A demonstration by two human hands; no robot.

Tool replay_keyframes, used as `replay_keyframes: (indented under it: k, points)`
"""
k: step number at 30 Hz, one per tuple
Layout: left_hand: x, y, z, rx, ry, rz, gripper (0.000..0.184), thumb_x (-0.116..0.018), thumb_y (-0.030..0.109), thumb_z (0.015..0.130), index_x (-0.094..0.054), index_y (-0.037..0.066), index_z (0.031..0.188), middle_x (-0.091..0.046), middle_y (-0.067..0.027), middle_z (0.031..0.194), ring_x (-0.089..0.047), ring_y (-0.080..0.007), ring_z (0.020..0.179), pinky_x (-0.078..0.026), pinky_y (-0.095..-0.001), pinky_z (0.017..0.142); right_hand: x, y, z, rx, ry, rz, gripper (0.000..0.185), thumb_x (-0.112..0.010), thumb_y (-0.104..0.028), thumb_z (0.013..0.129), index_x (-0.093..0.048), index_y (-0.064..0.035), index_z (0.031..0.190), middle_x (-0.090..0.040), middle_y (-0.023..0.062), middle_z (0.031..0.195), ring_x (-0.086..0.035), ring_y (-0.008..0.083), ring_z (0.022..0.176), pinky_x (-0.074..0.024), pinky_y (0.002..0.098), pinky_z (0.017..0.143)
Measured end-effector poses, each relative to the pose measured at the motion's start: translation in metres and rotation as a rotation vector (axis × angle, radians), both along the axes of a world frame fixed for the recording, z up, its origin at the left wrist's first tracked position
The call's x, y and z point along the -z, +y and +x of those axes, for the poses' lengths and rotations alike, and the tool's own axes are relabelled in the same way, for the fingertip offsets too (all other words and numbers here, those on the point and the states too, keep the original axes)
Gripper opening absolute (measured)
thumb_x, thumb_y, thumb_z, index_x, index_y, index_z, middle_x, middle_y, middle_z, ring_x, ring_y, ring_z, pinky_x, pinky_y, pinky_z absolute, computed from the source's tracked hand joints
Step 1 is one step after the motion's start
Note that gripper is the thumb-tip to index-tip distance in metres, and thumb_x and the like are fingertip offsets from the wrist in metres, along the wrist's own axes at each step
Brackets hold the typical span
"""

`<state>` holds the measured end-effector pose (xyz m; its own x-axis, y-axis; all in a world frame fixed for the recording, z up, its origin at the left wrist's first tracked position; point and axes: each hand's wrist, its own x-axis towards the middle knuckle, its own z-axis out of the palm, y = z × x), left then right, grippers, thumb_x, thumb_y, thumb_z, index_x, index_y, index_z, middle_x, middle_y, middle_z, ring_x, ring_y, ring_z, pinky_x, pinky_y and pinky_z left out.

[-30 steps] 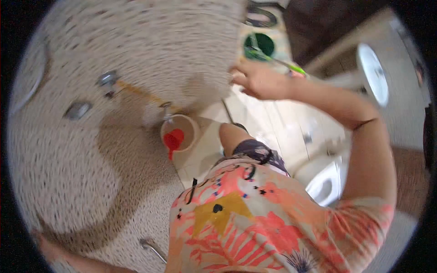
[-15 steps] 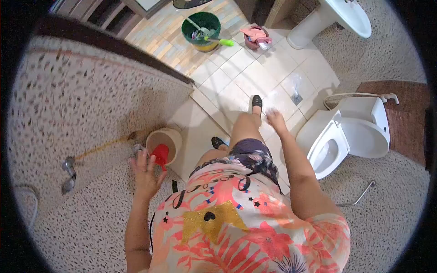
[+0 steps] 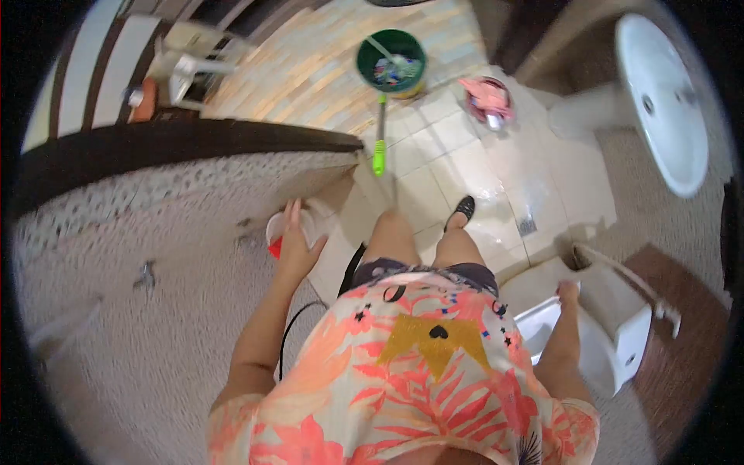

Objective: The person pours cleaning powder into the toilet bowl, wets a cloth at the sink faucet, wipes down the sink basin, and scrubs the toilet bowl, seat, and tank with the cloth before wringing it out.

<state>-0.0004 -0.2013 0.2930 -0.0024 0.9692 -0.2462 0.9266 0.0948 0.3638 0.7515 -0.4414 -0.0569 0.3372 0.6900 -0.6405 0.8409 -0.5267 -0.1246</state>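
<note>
My left hand (image 3: 295, 244) is open, its fingers stretched out and holding nothing. In the view it overlaps a white bucket (image 3: 274, 225) by the left wall, where part of a red dipper (image 3: 275, 248) shows; I cannot tell whether it touches either. On the other side, my right hand (image 3: 570, 292) has its fingers curled in, with nothing seen in them. It appears over the white toilet (image 3: 634, 349), whose lid is raised; contact between them cannot be made out.
Ahead stands a green bucket (image 3: 391, 87) with cloths inside, and a green-handled stick (image 3: 379, 157) in front of it. A basin of pink cloth (image 3: 488, 97) sits to its right. A white sink (image 3: 659, 116) is at the right, and a low wall with dark edging (image 3: 256, 136) at the left.
The view has turned and moved forward, and my feet have changed position. My right hand has swung back from beside my knee to over the toilet. My left hand stays open near the white bucket.
</note>
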Motion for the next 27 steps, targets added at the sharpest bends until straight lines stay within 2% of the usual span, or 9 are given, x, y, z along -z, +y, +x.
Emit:
replay_keyframes:
  k: [2, 6, 8, 13, 18, 21, 23, 24, 27]
  points:
    - [-0.034, 0.01, 0.023, -0.065, 0.017, 0.072, 0.088, -0.072, 0.016, 0.07, -0.018, -0.003, 0.137, -0.023, -0.0299, 0.138, -0.028, -0.0441, 0.127, -0.024, -0.0429, 0.105, -0.064, 0.174, -0.044, 0.394, 0.307, 0.385, 0.022, -0.048, -0.019, 0.082, -0.061, -0.0041, 0.073, -0.059, 0.0078, 0.06, -0.053, 0.0184, 0.049, -0.0439, 0.034, 0.047]
    - [-0.058, 0.04, 0.024, -0.036, 0.075, 0.199, 0.086, -0.07, 0.014, 0.072, -0.017, -0.001, 0.138, -0.025, -0.0289, 0.136, -0.034, -0.0424, 0.123, -0.031, -0.0439, 0.101, -0.007, 0.405, -0.073, 0.636, 0.708, 0.659, 0.022, -0.056, -0.019, 0.084, -0.061, -0.0029, 0.098, -0.058, 0.0035, 0.068, -0.054, 0.01, 0.061, -0.042, 0.0237, 0.048]
    - [-0.048, 0.065, 0.022, -0.237, -0.038, 0.202, 0.085, -0.07, 0.012, 0.072, -0.018, -0.001, 0.138, -0.028, -0.0283, 0.133, -0.04, -0.0411, 0.118, -0.035, -0.0439, 0.098, 0.013, 0.489, -0.109, 0.432, 0.644, 0.507, 0.032, -0.059, -0.019, 0.078, -0.062, 0.0017, 0.101, -0.065, 0.0104, 0.086, -0.061, 0.0183, 0.08, -0.0489, 0.0307, 0.072]
    - [-0.008, 0.266, 0.101, -0.002, -0.059, 0.158, 0.061, -0.068, 0.014, 0.075, -0.039, 0.001, 0.127, -0.044, -0.0201, 0.125, -0.047, -0.0337, 0.111, -0.038, -0.0394, 0.095, -0.046, 0.569, -0.27, -0.05, 0.636, 0.612, 0.021, -0.058, -0.016, 0.084, -0.062, 0.0011, 0.097, -0.065, 0.0104, 0.085, -0.059, 0.0186, 0.073, -0.0468, 0.0316, 0.068]
    - [0.259, 0.479, 0.138, -0.056, -0.228, -0.049, 0.037, -0.066, 0.023, 0.073, -0.057, 0.004, 0.103, -0.058, -0.0206, 0.105, -0.056, -0.0364, 0.097, -0.045, -0.0413, 0.083, -0.044, 0.518, -0.264, -0.105, 0.851, 0.189, 0.03, -0.059, -0.016, 0.084, -0.058, 0.0011, 0.108, -0.063, 0.0162, 0.099, -0.061, 0.0258, 0.093, -0.0465, 0.0342, 0.082]
    - [0.435, 0.562, 0.139, -0.301, -0.142, -0.172, 0.031, -0.062, 0.023, 0.074, -0.061, 0.005, 0.1, -0.061, -0.0207, 0.097, -0.059, -0.0351, 0.092, -0.047, -0.042, 0.08, -0.031, 0.455, -0.2, 0.341, 0.64, -0.037, 0.022, -0.06, -0.016, 0.085, -0.059, 0.0015, 0.1, -0.062, 0.0134, 0.086, -0.059, 0.0208, 0.077, -0.0472, 0.0313, 0.072]
    - [0.538, 0.598, 0.133, -0.427, -0.191, -0.201, 0.033, -0.061, 0.022, 0.075, -0.061, 0.001, 0.1, -0.063, -0.0217, 0.091, -0.061, -0.0352, 0.088, -0.047, -0.041, 0.078, -0.007, 0.363, -0.123, 0.092, 0.239, -0.051, 0.019, -0.058, -0.015, 0.085, -0.059, 0.001, 0.096, -0.061, 0.0131, 0.084, -0.06, 0.0212, 0.077, -0.0478, 0.0324, 0.071]
    - [0.585, 0.605, 0.132, -0.463, -0.233, -0.192, 0.035, -0.062, 0.022, 0.075, -0.06, -0.003, 0.101, -0.063, -0.022, 0.086, -0.062, -0.035, 0.084, -0.047, -0.0394, 0.077, -0.029, 0.358, -0.105, 0.107, 0.19, -0.15, 0.024, -0.054, -0.02, 0.082, -0.06, 0.0012, 0.092, -0.062, 0.0196, 0.087, -0.061, 0.035, 0.081, -0.0481, 0.0408, 0.071]
    - [0.663, 0.63, 0.142, -0.628, -0.291, -0.218, 0.032, -0.059, 0.02, 0.074, -0.064, 0.004, 0.102, -0.062, -0.0258, 0.094, -0.059, -0.0394, 0.093, -0.046, -0.0434, 0.079, -0.056, 0.297, -0.056, 0.504, 0.193, -0.393, 0.019, -0.059, -0.015, 0.082, -0.058, 0.0016, 0.09, -0.06, 0.0094, 0.074, -0.06, 0.0194, 0.067, -0.0489, 0.0333, 0.056]
